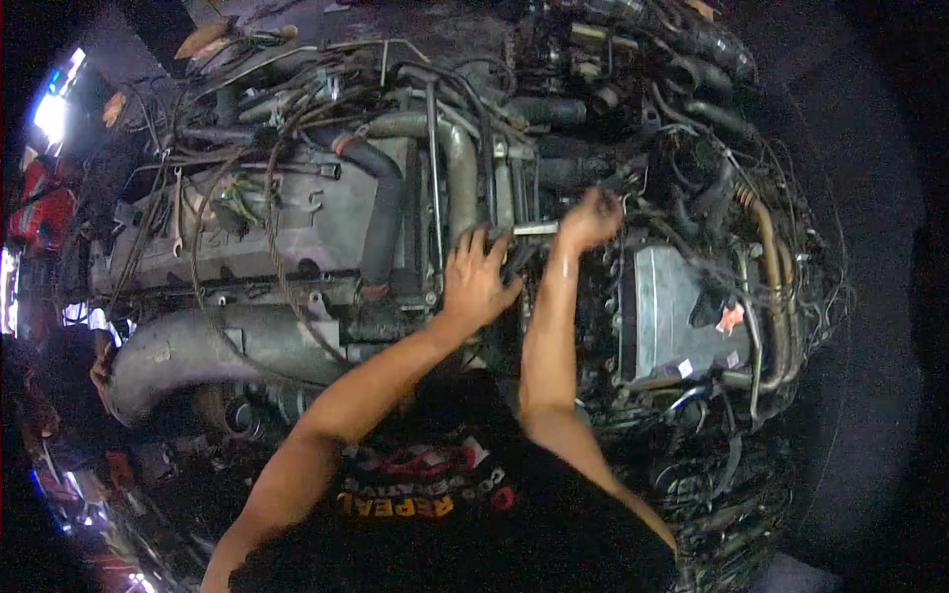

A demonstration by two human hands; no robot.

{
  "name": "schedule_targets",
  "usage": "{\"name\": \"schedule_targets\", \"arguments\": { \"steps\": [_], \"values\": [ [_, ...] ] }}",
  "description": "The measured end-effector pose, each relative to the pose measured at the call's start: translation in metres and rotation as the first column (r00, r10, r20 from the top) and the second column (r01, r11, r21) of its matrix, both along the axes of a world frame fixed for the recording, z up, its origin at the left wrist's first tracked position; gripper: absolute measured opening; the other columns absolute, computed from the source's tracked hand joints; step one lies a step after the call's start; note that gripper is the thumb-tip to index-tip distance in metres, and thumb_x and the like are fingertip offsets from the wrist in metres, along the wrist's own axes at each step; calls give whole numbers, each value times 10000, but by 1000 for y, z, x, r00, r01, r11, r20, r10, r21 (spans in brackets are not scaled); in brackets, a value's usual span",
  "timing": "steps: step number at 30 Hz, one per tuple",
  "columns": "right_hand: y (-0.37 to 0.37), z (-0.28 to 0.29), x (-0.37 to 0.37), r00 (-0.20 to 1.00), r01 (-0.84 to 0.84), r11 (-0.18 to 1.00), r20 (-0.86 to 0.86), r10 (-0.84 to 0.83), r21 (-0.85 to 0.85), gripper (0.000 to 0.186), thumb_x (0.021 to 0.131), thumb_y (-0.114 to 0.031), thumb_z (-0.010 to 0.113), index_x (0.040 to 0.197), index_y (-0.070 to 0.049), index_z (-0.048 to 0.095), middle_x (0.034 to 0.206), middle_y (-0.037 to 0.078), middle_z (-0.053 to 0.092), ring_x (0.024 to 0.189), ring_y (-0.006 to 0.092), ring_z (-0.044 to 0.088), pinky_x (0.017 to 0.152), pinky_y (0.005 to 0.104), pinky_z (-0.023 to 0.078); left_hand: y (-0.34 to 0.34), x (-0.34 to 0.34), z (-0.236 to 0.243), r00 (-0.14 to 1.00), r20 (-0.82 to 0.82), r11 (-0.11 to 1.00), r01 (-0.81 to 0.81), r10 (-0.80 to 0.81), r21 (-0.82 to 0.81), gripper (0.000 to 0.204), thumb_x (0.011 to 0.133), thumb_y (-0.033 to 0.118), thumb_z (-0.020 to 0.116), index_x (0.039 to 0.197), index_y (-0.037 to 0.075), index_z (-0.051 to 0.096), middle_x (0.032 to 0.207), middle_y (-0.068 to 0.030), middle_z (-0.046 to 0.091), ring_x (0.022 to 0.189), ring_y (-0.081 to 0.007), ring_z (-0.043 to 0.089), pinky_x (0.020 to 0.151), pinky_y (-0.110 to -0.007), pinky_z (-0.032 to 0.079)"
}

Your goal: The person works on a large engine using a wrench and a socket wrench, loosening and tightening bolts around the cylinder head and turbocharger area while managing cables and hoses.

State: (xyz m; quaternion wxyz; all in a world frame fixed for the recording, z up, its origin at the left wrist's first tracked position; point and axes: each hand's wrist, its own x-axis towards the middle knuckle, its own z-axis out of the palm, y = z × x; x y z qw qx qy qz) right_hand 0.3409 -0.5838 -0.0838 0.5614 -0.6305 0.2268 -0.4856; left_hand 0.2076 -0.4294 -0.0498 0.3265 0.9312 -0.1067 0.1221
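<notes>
Leaning over the big engine, the person has both hands in the gap between two grey covers. The left hand (477, 280) lies flat-ish with its fingers spread, released, closed on nothing that I can see; I take it as a brace or a feel for the spot, since it rests low beside the thick grey pipe (461, 173). The right hand (593, 222) is clenched, knuckles up, a little farther out; blur keeps me from telling whether a tool is inside the fist. A pale metal bar (535, 229) lies between the hands, its right end against the right wrist or just beneath it.

On the long left cover (326, 232) a spanner (179, 212) and a yellow-green bundle, perhaps a glove (237, 205), lie within reach, probably parked there because the top is broad and fairly level. A reddish scrap (730, 317) sits on the right cover (682, 311). As for containers, I can't pick one out among the pipes and cables.
</notes>
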Motion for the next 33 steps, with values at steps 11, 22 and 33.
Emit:
{"name": "schedule_targets", "arguments": {
  "steps": [11,22,33],
  "values": [
    [31,12,61,888,-451,889,-147,436,-86,126,794,-95,572,876,-2,597,799,73,579,766,160,528,726,279,423,2,3,0,998,-35,996,-54,56,66,678,613,268,706,1236,140,474,1242,-170,417,1175,-370,349,935,-504,329],
    [48,-1,21,739,-517,822,-361,569,236,502,788,-127,554,1216,83,397,1188,168,500,1031,281,491,921,357,353,6,3,-1,994,-79,997,-75,77,25,659,637,302,682,1244,154,474,1282,-154,395,1193,-372,333,950,-520,301],
    [77,2,29,557,-664,704,-794,243,-250,855,786,-362,583,1316,156,156,1388,326,174,1316,353,205,1044,356,225,9,1,-10,997,-16,994,-82,81,-66,623,620,259,683,1195,97,504,1236,-154,422,1158,-346,362,938,-512,308]
  ]
}}
